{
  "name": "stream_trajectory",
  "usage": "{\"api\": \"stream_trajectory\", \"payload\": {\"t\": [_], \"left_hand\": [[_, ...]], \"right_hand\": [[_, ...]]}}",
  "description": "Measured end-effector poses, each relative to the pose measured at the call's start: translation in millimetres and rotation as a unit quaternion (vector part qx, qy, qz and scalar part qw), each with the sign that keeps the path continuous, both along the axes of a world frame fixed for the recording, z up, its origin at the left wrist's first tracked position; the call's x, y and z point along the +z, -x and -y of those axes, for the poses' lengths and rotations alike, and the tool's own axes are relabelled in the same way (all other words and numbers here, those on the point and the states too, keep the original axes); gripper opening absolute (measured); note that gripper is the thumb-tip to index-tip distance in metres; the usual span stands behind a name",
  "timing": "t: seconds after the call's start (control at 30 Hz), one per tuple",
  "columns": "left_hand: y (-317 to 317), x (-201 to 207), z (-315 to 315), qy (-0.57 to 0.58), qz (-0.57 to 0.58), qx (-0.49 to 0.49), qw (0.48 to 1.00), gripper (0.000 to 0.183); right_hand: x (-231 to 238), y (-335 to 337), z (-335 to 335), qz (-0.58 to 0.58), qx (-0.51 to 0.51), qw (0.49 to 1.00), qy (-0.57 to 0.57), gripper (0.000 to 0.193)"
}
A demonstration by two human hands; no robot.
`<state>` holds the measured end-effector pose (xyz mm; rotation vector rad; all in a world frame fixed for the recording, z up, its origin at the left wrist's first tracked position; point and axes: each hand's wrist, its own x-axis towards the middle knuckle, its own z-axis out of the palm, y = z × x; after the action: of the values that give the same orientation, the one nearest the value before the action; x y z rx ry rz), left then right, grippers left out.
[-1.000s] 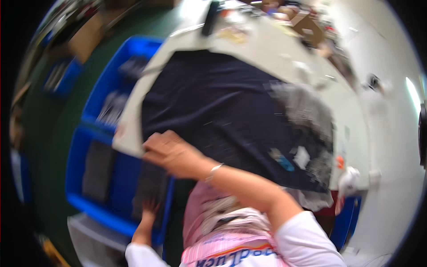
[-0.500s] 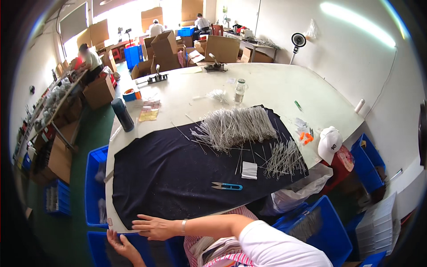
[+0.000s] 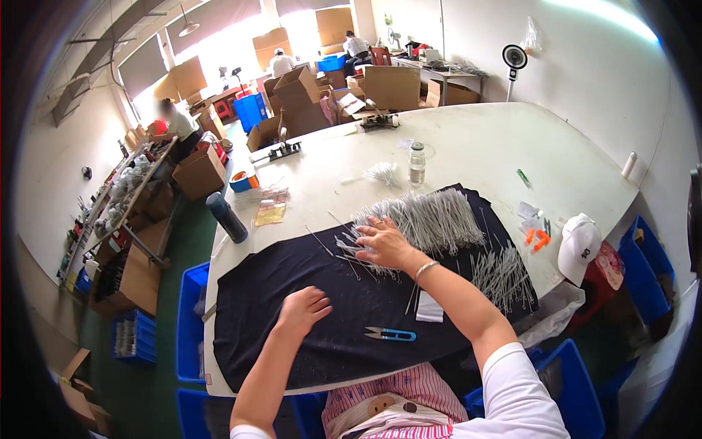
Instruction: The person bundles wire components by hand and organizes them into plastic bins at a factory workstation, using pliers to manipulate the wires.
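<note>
A thick pile of thin white brushes with wire loop ends (image 3: 431, 223) lies on a dark cloth (image 3: 270, 278) spread over the table. My right hand (image 3: 384, 243) rests on the left part of this pile, fingers spread. My left hand (image 3: 303, 311) hovers over the cloth to the left, its fingers loosely bent and nothing visible in them. Between my arms lie blue-handled thread snips (image 3: 391, 334). A white folded slip (image 3: 429, 307) sits just beyond them, partly covered by my right forearm. To the right is a smaller, looser heap of the same brushes (image 3: 503, 278).
A dark bottle (image 3: 227, 217) stands at the table's left edge, a glass jar (image 3: 417, 167) behind the pile. Orange pieces (image 3: 540, 240) and a white cap (image 3: 580, 245) lie at the right. Blue crates (image 3: 191, 329) stand below the table edge. Other people sit farther back.
My right hand has moved from the cloth's near left corner up to the brush pile. My left hand has risen from the table edge to above the cloth. The view has shifted.
</note>
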<state>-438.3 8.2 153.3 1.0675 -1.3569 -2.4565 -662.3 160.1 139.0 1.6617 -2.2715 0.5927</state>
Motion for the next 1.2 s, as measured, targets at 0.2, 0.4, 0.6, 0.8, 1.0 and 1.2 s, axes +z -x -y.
{"api": "stream_trajectory", "payload": {"t": [0.2,0.4,0.6,0.8,1.0,1.2], "left_hand": [[121,-20,-13,-0.04,0.073,-0.03,0.996,0.058],[171,-39,-15,-0.059,0.128,-0.016,0.99,0.062],[205,-52,-25,-0.018,0.15,0.017,0.988,0.034],[232,-57,-33,0.026,0.177,0.001,0.984,0.032],[252,-118,-13,0.162,0.146,-0.006,0.976,0.029],[248,-77,-28,-0.019,0.109,-0.06,0.992,0.029]], "right_hand": [[-14,51,7,0.007,-0.001,0.982,-0.186,0.048],[-40,75,-43,0.067,0.051,0.996,0.012,0.033],[-67,78,-61,0.121,0.017,0.986,0.114,0.025],[-69,77,-61,0.124,0.017,0.984,0.125,0.025],[-73,73,-54,0.12,-0.003,0.988,0.1,0.03],[-72,72,-61,0.108,0.001,0.987,0.121,0.04]]}}
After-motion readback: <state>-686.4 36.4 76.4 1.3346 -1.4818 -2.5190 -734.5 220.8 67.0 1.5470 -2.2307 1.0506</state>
